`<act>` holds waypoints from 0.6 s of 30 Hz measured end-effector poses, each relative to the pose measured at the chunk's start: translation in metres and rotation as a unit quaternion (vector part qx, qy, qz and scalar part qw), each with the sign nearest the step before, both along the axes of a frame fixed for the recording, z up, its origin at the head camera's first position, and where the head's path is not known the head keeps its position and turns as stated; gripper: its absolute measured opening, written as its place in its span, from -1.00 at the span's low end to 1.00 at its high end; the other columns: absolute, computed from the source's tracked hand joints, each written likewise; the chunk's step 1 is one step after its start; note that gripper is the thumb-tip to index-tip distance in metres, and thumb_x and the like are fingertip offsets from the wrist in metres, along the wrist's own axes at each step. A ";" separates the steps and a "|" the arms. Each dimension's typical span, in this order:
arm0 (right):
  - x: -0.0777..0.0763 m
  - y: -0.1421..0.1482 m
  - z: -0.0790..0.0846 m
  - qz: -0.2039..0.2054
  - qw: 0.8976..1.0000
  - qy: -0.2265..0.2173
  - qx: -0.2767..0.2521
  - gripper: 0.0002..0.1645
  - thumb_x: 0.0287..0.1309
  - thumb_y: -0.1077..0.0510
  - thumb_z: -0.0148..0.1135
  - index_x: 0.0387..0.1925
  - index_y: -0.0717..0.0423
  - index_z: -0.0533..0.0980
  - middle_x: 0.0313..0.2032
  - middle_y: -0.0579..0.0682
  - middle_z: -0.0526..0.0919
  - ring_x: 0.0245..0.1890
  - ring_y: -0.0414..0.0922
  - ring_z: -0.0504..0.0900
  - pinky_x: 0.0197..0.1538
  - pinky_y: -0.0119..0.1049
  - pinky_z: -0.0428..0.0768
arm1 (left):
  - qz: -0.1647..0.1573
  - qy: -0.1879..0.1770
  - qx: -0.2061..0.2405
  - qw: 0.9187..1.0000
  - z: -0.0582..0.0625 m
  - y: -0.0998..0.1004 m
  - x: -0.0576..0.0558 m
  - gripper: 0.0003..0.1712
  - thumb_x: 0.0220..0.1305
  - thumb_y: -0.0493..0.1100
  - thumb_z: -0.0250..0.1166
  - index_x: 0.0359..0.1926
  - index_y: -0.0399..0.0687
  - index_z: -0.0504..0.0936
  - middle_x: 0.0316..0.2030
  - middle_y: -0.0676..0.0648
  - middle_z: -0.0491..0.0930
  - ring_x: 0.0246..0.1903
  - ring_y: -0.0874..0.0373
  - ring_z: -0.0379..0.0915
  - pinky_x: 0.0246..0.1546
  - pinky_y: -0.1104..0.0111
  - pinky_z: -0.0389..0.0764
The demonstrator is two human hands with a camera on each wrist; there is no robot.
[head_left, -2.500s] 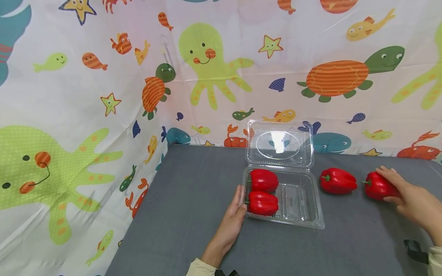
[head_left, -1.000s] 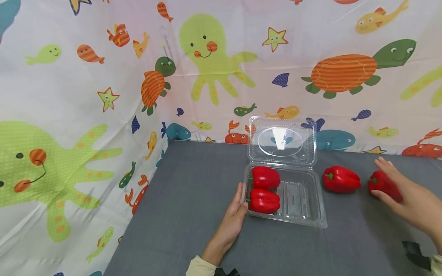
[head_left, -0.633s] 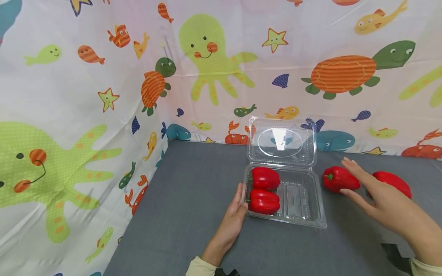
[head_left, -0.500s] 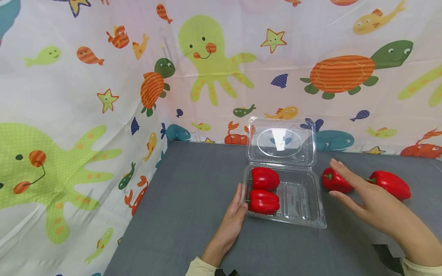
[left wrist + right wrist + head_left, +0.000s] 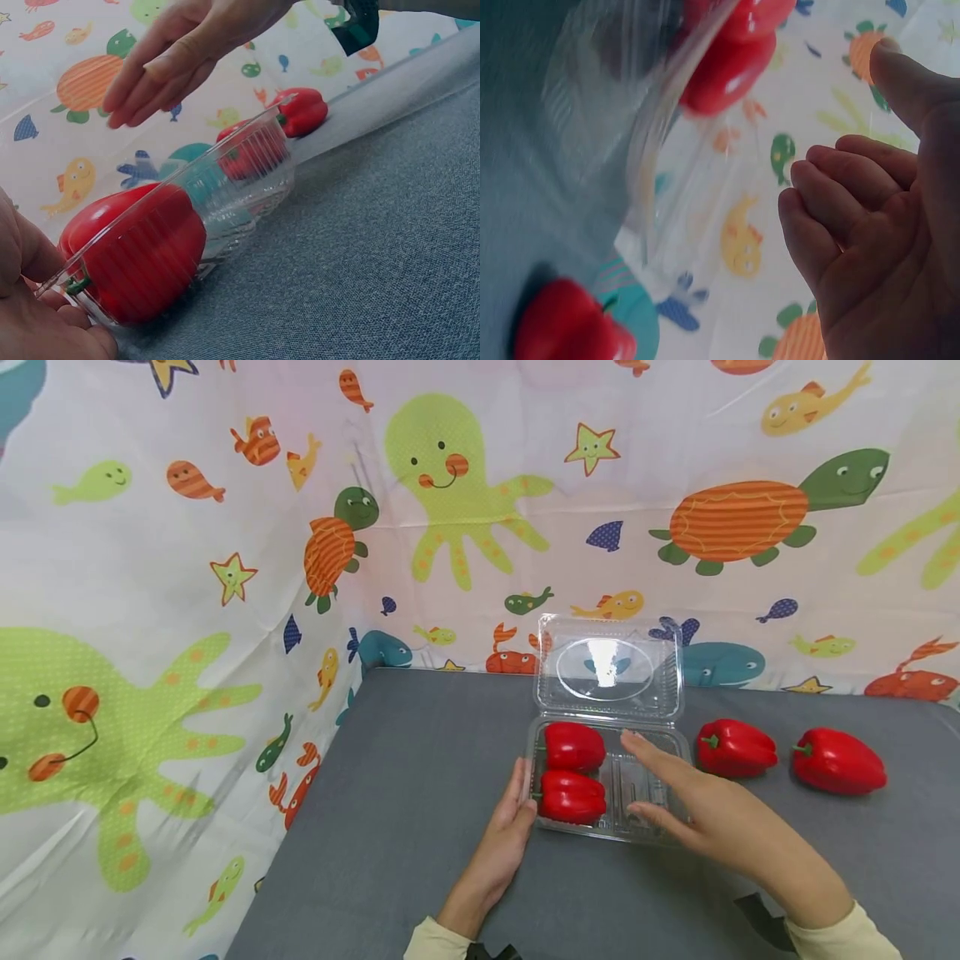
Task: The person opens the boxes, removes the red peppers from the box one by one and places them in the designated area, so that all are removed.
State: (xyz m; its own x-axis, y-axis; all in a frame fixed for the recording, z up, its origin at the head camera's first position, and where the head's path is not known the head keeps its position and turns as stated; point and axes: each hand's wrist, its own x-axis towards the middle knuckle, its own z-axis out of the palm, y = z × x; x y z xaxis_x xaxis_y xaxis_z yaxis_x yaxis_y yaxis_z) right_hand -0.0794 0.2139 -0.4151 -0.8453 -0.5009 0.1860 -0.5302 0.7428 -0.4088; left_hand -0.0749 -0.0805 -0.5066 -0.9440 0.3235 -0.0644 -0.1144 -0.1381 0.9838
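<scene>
A clear plastic clamshell container [image 5: 626,770] lies with its lid [image 5: 606,689] raised at the back. Two red bell peppers sit in its left half, a rear one [image 5: 573,746] and a front one [image 5: 572,797]. My left hand [image 5: 501,835] grips the container's left wall, thumb at the rim and fingers outside, as the left wrist view shows beside a pepper [image 5: 142,251]. Over the container's right half hovers my right hand [image 5: 701,810], fingers extended and thumb apart, holding nothing. In the right wrist view that hand [image 5: 870,217] is above the tray.
Right of the container, two more red bell peppers lie on the grey tablecloth [image 5: 420,760], a nearer one [image 5: 737,748] and one farther right [image 5: 838,762]. A sea-animal curtain [image 5: 480,635] hangs behind and along the left side.
My right hand has left the far-right pepper, passed over the other loose one and moved left above the container. My left hand keeps its hold on the container.
</scene>
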 end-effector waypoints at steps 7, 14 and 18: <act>-0.002 -0.023 -0.010 0.013 1.000 -0.006 -0.005 0.12 0.23 -0.30 0.46 0.68 -0.30 0.12 0.52 0.01 0.42 0.31 0.15 0.63 -0.03 0.01 0.78 | 0.002 -0.002 0.006 1.000 -0.001 0.001 0.000 -0.20 0.68 -0.26 -0.12 0.73 0.03 -0.29 0.70 0.15 -0.18 0.67 0.19 -0.35 0.64 0.15 -0.12; -0.001 -0.035 -0.017 0.021 1.000 -0.007 -0.011 0.10 0.21 -0.30 0.48 0.66 -0.23 0.19 0.50 -0.02 0.45 0.34 0.08 0.60 0.05 0.04 0.76 | 0.004 -0.005 -0.003 1.000 0.000 0.001 0.000 -0.19 0.68 -0.23 -0.09 0.73 0.06 -0.27 0.70 0.16 -0.17 0.67 0.13 -0.34 0.64 0.10 -0.12; -0.003 -0.042 -0.021 0.022 1.000 -0.009 -0.010 0.10 0.22 -0.36 0.44 0.65 -0.19 0.21 0.50 -0.03 0.45 0.38 0.10 0.57 0.11 0.09 0.72 | 0.004 -0.003 -0.008 1.000 0.000 0.000 0.000 -0.18 0.67 -0.23 -0.08 0.73 0.06 -0.27 0.70 0.16 -0.17 0.67 0.10 -0.34 0.64 0.07 -0.11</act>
